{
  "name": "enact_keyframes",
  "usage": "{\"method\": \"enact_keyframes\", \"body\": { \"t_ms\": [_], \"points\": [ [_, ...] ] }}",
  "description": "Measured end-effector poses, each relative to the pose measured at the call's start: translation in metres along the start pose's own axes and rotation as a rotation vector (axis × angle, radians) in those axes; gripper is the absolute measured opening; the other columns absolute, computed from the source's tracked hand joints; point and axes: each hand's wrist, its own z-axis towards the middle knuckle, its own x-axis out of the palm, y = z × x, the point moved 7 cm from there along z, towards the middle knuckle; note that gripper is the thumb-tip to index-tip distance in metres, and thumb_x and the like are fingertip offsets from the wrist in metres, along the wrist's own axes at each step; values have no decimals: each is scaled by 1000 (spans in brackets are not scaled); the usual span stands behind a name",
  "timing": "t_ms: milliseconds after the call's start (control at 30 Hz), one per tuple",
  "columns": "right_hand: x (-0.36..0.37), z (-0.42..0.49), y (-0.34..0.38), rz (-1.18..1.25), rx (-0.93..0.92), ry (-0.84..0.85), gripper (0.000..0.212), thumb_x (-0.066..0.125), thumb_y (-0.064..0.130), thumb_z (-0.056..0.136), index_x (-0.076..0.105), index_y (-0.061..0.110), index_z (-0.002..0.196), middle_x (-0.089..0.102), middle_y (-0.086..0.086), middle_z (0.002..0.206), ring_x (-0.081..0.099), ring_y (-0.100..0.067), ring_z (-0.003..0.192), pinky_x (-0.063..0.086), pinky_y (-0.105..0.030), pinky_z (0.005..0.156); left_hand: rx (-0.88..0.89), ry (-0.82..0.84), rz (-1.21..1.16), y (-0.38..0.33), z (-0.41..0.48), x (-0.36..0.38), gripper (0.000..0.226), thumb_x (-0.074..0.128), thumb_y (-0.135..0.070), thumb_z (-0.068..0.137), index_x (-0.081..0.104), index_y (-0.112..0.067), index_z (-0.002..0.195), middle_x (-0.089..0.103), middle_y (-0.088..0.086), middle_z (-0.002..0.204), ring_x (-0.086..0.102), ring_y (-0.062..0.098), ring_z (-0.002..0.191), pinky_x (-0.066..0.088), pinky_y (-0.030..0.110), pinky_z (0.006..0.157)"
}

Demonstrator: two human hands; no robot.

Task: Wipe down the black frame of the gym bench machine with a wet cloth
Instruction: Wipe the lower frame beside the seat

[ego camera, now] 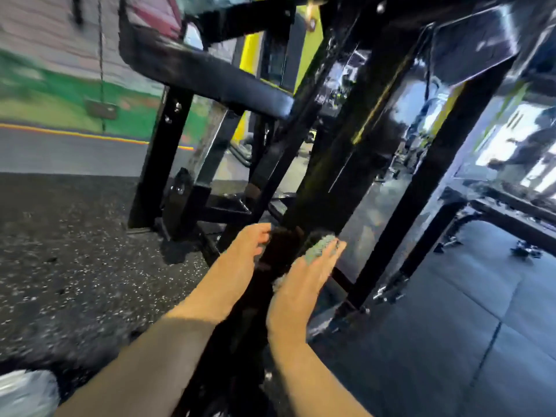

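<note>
Low in the middle of the frame, your right hand point(304, 275) presses a grey-green cloth point(319, 247) against the black frame point(319, 164), on a slanted post running up toward the upper right; its fingers lie fairly straight over the cloth. Your left hand point(240, 251) sits just left of the same post, fingers curled toward it, though blur hides whether they actually grip it. A black pad point(192, 67) fills the upper left.

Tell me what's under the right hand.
A grey-green cloth shows past the right hand, against the black frame bar. The hand covers most of it.
</note>
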Motion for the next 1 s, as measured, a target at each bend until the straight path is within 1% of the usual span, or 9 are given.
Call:
{"method": "enact_keyframes", "body": {
  "t_ms": [100,200,300,367,467,667,767,867,1000],
  "points": [
    [4,47,47,-123,-177,4,50,23,41,98,-1,38,141,-8,6,159,-7,-4,146,-5,-22,118,74,-44,-19,-55,9,24,30,30,-27,101,54,-20,118,58,-5,104,51,10,90,39,21,73],
    [5,144,122,-215,-327,-53,50,26,34,100,4,27,145,-1,-2,160,-9,-16,147,-6,-28,119,212,-70,6,-117,13,49,32,32,-30,100,56,-19,118,60,3,113,53,16,98,42,26,83],
    [5,169,147,-202,-492,-8,50,24,38,102,2,34,147,-8,10,159,-13,-13,147,-4,-40,120,343,-98,-2,-159,8,70,31,35,-33,99,63,-20,108,65,-1,103,58,13,88,45,22,68],
    [5,143,131,-239,-612,35,51,19,43,104,0,36,150,-12,13,159,-11,-16,148,-6,-35,120,413,-178,45,-174,6,76,31,38,-36,96,67,-24,92,67,4,98,61,19,91,49,33,75],
    [-1,129,113,-300,-749,129,50,19,41,104,0,39,151,-10,11,160,-7,-19,148,-9,-29,117,635,-364,389,-211,2,91,30,37,-29,98,59,-22,116,56,2,119,50,17,110,37,29,95],
    [-17,271,188,-352,-677,49,54,13,39,98,10,28,150,-5,5,159,-14,-15,146,-15,-34,117,927,-341,725,-299,-6,148,28,37,-21,99,59,-22,116,45,-11,107,43,8,111,29,19,90],
    [-62,350,188,-212,-376,-106,56,27,22,100,12,11,153,12,-17,158,8,-33,146,8,-50,118,905,-302,836,-310,3,160,21,36,-21,97,52,-20,82,50,2,87,46,17,86,34,32,74],
    [-87,379,176,-26,-118,-195,55,31,18,103,8,10,153,10,-15,160,5,-27,147,9,-37,117,926,-372,919,-299,11,164,35,35,-30,94,65,-12,87,59,2,94,53,24,95,36,32,80],
    [-41,296,181,-122,-572,-33,50,28,27,101,28,13,148,9,4,157,-2,-24,148,-4,-35,117,1014,-538,1109,-285,5,174,45,34,-41,89,64,-16,111,58,2,118,51,24,113,31,35,99]
  ]
}}
